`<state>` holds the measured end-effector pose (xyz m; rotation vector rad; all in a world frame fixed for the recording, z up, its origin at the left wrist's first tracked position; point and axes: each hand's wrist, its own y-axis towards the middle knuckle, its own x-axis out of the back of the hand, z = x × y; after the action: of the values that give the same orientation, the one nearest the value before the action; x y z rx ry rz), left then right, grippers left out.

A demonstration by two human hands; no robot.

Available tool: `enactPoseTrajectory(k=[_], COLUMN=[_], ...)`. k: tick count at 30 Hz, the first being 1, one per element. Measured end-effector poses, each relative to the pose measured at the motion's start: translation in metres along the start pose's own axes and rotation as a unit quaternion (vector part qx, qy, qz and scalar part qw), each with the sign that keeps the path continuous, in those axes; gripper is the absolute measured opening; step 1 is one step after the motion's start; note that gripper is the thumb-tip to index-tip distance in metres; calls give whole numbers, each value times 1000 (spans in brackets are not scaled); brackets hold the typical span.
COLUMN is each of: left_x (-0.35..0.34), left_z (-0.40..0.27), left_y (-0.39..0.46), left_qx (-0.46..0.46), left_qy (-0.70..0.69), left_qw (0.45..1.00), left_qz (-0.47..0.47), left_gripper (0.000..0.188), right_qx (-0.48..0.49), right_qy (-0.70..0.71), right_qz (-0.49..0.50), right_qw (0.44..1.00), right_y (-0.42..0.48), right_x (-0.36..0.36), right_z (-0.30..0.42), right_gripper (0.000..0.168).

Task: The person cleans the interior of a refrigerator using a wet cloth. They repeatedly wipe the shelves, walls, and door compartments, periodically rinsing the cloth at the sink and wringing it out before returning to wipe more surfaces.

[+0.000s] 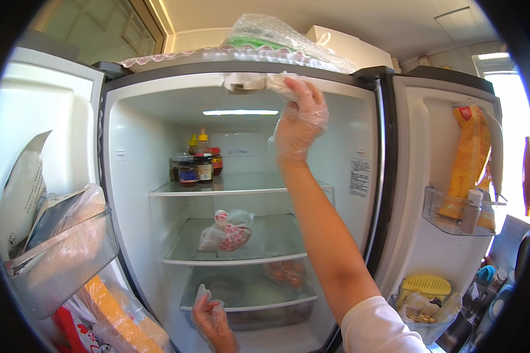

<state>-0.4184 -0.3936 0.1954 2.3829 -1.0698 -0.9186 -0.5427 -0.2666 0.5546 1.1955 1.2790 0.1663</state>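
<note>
My right hand, in a clear plastic glove, is raised to the top front edge of an open refrigerator. Its fingers are closed on a whitish cloth, pressed against the frame just right of a white latch fitting. Low in front of the shelves is my left hand, also in a clear glove, its fingers apart and holding nothing. Jars and bottles stand at the left of the upper glass shelf. A tied plastic bag lies on the middle shelf.
Both doors stand open; the left door bin holds packages, the right door bin a yellow bag and a small bottle. A bag of eggs or round produce sits on the lower shelf. Bubble wrap and a white box lie on top.
</note>
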Motion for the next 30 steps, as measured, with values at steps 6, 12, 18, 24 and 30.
enactPoseTrajectory(k=[6,12,18,24,30], left_x=[10,30,27,32,34], left_z=[-4,6,14,17,29], left_y=[13,20,25,24,27], left_qx=[-1,25,-28,-16,-15], left_qy=[-1,16,15,-43,-2], left_qw=[1000,1000,999,999,999], left_qz=[-5,0,10,16,48], left_gripper=[34,39,32,34,33], right_qx=[-19,135,233,217,-405], right_qy=[149,146,-46,126,356], right_qz=[204,92,170,304,127], right_qw=[967,976,956,919,832], right_y=[-88,-27,-41,-86,-116], right_x=[-12,-68,-150,-134,-48], right_z=[37,102,144,147,43], right_gripper=[46,41,15,9,33])
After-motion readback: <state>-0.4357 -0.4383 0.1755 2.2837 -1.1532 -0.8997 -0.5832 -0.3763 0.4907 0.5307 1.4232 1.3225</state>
